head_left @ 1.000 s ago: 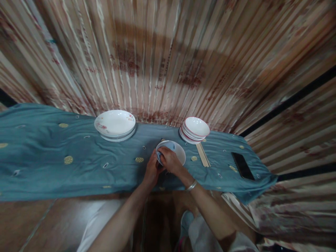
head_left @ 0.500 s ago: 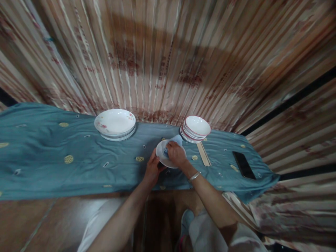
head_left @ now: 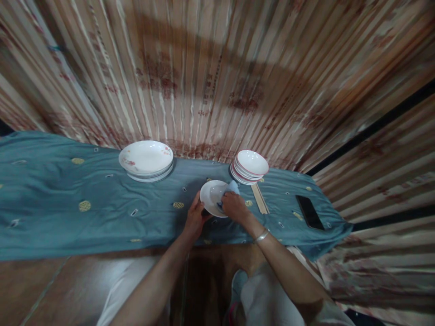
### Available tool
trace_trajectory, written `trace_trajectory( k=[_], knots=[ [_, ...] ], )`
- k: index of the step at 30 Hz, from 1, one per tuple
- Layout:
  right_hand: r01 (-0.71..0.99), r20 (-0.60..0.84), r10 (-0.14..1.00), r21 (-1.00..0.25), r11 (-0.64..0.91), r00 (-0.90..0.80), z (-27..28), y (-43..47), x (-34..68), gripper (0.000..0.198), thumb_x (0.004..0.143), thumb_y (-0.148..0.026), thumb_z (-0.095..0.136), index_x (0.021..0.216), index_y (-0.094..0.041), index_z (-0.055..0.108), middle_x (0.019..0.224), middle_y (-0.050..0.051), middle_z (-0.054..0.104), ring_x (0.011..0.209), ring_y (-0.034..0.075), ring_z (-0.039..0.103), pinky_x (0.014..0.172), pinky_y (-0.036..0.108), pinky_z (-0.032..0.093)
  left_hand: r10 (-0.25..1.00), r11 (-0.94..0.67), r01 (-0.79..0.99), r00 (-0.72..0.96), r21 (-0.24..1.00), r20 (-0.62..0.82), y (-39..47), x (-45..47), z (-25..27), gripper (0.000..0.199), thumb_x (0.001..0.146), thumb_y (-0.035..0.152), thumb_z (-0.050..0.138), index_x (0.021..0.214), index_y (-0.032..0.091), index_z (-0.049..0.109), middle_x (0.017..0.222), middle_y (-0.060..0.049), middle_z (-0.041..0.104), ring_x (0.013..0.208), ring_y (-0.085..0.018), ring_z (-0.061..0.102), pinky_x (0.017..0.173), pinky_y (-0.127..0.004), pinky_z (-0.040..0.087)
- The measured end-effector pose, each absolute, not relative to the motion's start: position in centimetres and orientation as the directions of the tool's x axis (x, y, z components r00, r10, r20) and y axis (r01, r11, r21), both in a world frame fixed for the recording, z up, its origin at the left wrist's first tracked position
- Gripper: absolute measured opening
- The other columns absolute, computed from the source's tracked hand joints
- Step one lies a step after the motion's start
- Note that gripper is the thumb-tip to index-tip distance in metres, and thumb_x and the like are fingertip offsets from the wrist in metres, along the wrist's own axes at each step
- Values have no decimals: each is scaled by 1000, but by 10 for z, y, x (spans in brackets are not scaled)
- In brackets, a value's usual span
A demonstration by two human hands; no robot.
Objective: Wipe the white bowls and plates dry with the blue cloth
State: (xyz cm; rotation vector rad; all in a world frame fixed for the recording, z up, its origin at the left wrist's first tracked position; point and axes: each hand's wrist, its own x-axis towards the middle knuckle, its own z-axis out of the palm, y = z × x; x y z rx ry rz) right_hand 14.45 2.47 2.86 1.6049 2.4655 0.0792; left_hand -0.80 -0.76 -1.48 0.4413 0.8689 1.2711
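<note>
A white bowl [head_left: 211,194] is tilted toward me above the front half of the covered table. My left hand [head_left: 195,216] grips its left rim, thumb at the edge and the other fingers mostly hidden beneath. Bunched in my right hand [head_left: 235,207] is a light blue cloth [head_left: 233,186], pressed against the right inner side of the bowl. Part of the cloth sticks up past the bowl's far rim. A silver bracelet [head_left: 261,236] circles my right wrist.
Behind the bowl to the right stands a stack of red-rimmed bowls [head_left: 252,163], with wooden chopsticks [head_left: 260,199] in front. Floral plates [head_left: 146,157] are stacked at the left. A black phone [head_left: 309,213] lies near the right end of the teal tablecloth [head_left: 112,226]. Curtains [head_left: 190,90] hang behind.
My right hand has slid the cloth from the middle of the bowl to its right side, so more of the white inside shows. My left hand keeps its hold; the view has shifted slightly.
</note>
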Motion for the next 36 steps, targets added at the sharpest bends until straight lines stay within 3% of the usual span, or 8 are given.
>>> trace_trajectory(
  k=[9, 19, 28, 36],
  knots=[
    [914, -233, 892, 25, 405, -388, 41, 15, 143, 26, 92, -12, 46, 94, -8, 72, 101, 20, 73, 99, 28, 67, 86, 36, 48, 951, 257, -641, 33, 723, -309, -7, -7, -17, 66, 75, 30, 70, 138, 25, 54, 132, -10, 59, 108, -25, 58, 78, -38, 59],
    [901, -301, 855, -245, 359, -423, 52, 12, 140, 31, 92, -13, 43, 94, -14, 73, 98, 10, 75, 90, 19, 68, 75, 25, 42, 945, 265, -646, 26, 716, -327, -8, -6, -15, 70, 75, 30, 69, 142, 24, 49, 127, -11, 60, 99, -23, 60, 69, -33, 58],
    [764, -153, 856, -547, 343, -494, 18, 30, 137, 33, 85, -10, 45, 99, -17, 74, 96, 5, 75, 88, 19, 66, 81, 28, 46, 940, 273, -645, 21, 714, -340, -9, -7, -14, 70, 76, 30, 70, 142, 25, 48, 127, -11, 61, 99, -22, 62, 70, -32, 58],
    [758, -40, 903, -559, 335, -428, -1, 43, 129, 35, 84, -9, 49, 109, -20, 70, 109, 6, 72, 104, 20, 65, 97, 36, 46, 930, 292, -659, 27, 693, -365, -8, -7, -15, 68, 77, 27, 69, 141, 25, 49, 120, -9, 65, 100, -21, 62, 79, -34, 58]
  ],
)
